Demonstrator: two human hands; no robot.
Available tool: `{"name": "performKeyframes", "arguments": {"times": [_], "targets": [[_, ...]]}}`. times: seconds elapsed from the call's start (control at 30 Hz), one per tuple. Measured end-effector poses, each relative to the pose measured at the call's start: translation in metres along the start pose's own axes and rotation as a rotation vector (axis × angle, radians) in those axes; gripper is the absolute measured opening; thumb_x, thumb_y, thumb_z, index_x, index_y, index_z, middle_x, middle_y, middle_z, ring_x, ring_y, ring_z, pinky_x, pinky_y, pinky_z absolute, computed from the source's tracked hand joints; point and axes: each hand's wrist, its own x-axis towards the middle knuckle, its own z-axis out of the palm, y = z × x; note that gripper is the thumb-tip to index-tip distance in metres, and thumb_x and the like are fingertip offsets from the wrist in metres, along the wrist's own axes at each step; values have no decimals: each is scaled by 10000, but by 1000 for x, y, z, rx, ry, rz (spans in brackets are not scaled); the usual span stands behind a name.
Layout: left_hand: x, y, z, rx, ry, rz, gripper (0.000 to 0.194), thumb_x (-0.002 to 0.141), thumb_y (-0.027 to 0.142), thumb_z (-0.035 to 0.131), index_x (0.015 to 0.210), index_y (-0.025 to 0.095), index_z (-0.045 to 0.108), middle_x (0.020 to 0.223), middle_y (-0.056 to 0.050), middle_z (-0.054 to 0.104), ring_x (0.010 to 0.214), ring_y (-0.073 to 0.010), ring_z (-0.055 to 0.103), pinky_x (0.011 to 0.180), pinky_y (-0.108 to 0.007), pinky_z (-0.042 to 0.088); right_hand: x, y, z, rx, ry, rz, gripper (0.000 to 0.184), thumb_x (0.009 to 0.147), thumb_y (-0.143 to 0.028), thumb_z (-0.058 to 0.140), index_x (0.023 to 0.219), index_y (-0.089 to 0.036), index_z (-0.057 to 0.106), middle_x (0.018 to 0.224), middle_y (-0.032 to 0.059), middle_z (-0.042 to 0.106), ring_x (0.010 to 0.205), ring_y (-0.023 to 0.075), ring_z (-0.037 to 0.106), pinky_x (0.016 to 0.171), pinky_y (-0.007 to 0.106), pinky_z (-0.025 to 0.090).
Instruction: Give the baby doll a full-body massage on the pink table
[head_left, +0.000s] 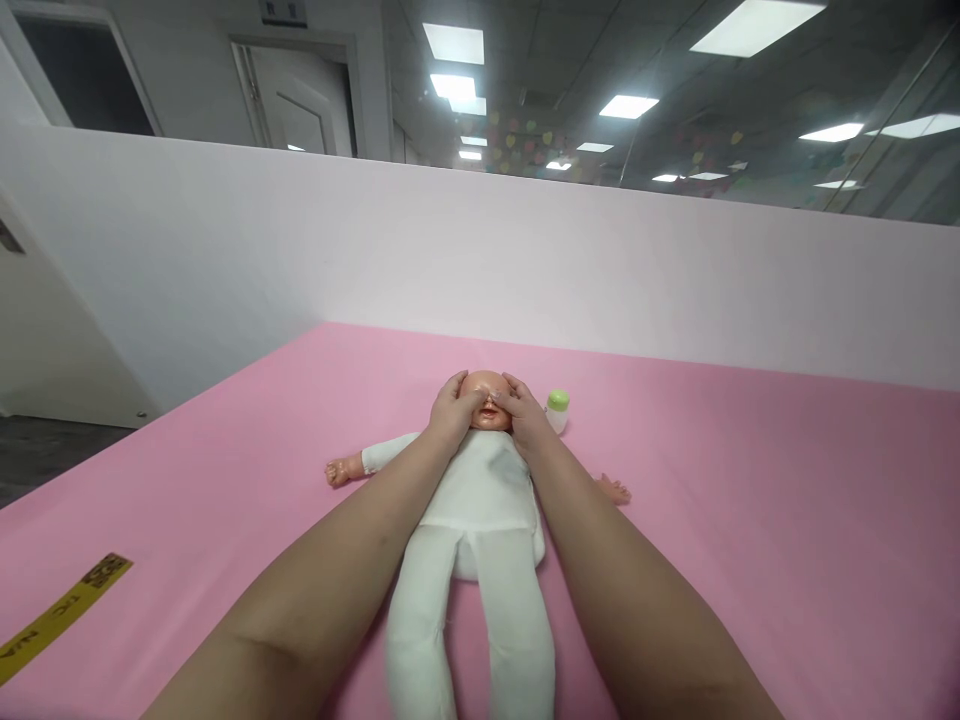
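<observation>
A baby doll [484,480] with a white cloth body lies on its back, legs towards me and arms spread. My left hand [452,408] cups one side of its head, the thumb laid across the face by the nose. Against the opposite side of the head rests my right hand [523,412], its thumb meeting the face from the right. The doll's eyes are covered by my thumbs; its mouth shows below them. Just right of my right hand stands a small translucent bottle [557,411] with a green lid.
Pink sheeting [750,520] covers the surface under the doll. A yellow printed strip [64,618] lies at the near left. Behind the surface runs a low white wall [562,260], with glass above its right part. A grey floor [52,460] shows beyond the left edge.
</observation>
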Motion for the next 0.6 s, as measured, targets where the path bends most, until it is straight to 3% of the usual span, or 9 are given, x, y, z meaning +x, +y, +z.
{"name": "performKeyframes", "arguments": {"times": [0.17,0.3,0.6], "targets": [[0,-1,1,35,24,-8,651,787,449,790,1383,257,613,1384,-93,627,1220,-269,637,1028,-370,512,-2,-4,3,-88,41,-49,707,695,-432,889,1325,-267,614,1329,78,657,1280,301,617,1073,483,550],[2,-4,1,51,39,6,604,837,514,749,1370,256,624,1378,-93,639,1242,-256,626,1074,-373,484,2,1,3,-95,84,-68,661,704,-456,891,1286,-269,638,1341,64,661,1306,287,599,1118,477,512],[10,-11,2,-129,9,-83,475,894,404,677,1341,243,662,1381,-79,660,1297,-254,609,1171,-393,434,13,12,-5,-15,95,7,489,801,-431,794,1263,-304,701,1361,28,685,1331,277,594,1128,455,511]]}}
